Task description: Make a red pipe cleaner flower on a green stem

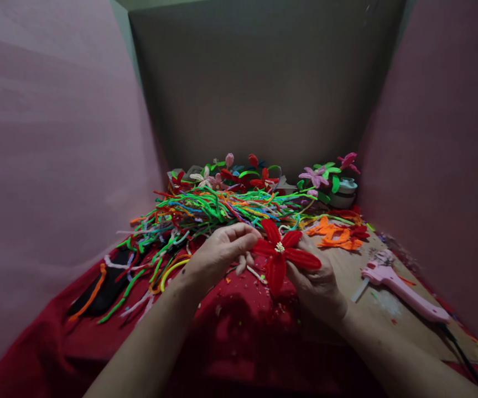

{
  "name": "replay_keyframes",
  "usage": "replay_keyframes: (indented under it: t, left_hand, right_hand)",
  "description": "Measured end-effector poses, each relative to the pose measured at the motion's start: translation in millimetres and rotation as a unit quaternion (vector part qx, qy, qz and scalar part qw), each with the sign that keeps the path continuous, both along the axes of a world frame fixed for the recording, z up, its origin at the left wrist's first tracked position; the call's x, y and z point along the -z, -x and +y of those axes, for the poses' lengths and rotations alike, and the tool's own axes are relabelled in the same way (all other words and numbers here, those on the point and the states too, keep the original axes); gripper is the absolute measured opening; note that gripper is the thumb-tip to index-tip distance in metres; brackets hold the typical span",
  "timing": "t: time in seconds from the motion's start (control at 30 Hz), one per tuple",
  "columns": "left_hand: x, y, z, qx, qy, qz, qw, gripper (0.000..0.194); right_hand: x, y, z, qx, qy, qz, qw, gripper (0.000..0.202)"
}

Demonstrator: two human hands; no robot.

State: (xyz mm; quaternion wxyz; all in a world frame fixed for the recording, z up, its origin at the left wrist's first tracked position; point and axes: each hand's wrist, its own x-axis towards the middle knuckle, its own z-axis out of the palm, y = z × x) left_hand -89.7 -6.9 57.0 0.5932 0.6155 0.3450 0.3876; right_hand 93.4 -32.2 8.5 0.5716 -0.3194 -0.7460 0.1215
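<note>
A red pipe-cleaner flower (275,272) with long petals and a cluster of pale stamens faces me between my two hands. My left hand (227,249) pinches the tip of its left petal between thumb and fingers. From behind and below, my right hand (318,282) holds the flower, its fingers partly hidden by the petals. Whether a stem is in the right hand's grip is hidden. The red cloth (239,326) under the hands is dotted with small scraps.
A heap of multicoloured pipe cleaners (222,204) lies beyond my hands. Finished flowers (264,179) stand at the back. Orange fuzzy pieces (334,235) and a pink glue gun (405,290) with a cord rest on the board (347,320) at right. A black object (106,287) lies at left.
</note>
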Motion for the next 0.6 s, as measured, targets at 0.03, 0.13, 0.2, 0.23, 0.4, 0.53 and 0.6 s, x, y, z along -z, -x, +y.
replay_keyframes:
  t: [0.03, 0.13, 0.2, 0.23, 0.4, 0.53, 0.6]
  left_hand:
    - [-2.0, 1, -2, -0.055, -0.051, 0.019, 0.997, 0.023]
    - [-10.7, 3, -13, -0.199, -0.251, 0.06, 0.946, 0.015]
    - [-16.7, 3, -23, -0.214, -0.402, 0.098, 0.885, 0.009]
    - [-19.0, 3, -28, -0.202, -0.473, 0.127, 0.848, 0.01]
    - [-18.3, -7, -40, -0.109, -0.617, 0.247, 0.739, 0.048]
    - [-10.0, -14, -35, -0.096, -0.571, 0.254, 0.775, 0.071]
    - [-4.4, -18, -30, -0.085, -0.542, 0.242, 0.8, 0.078]
  right_hand:
    - [-0.4, 0, 0, 0.008, -0.003, 0.0, 1.0, 0.009]
    - [-0.2, 1, 1, 0.019, -0.012, -0.002, 1.0, 0.011]
    - [0.7, 1, 1, 0.017, -0.01, -0.005, 1.0, 0.011]
    - [1.2, 1, 1, 0.015, -0.007, -0.005, 1.0, 0.011]
    - [0.6, 1, -1, 0.015, -0.007, -0.017, 1.0, 0.01]
    - [-4.7, 1, -3, 0.02, -0.062, -0.043, 0.997, 0.007]
    - [-7.9, 2, -5, 0.027, -0.096, -0.049, 0.994, 0.011]
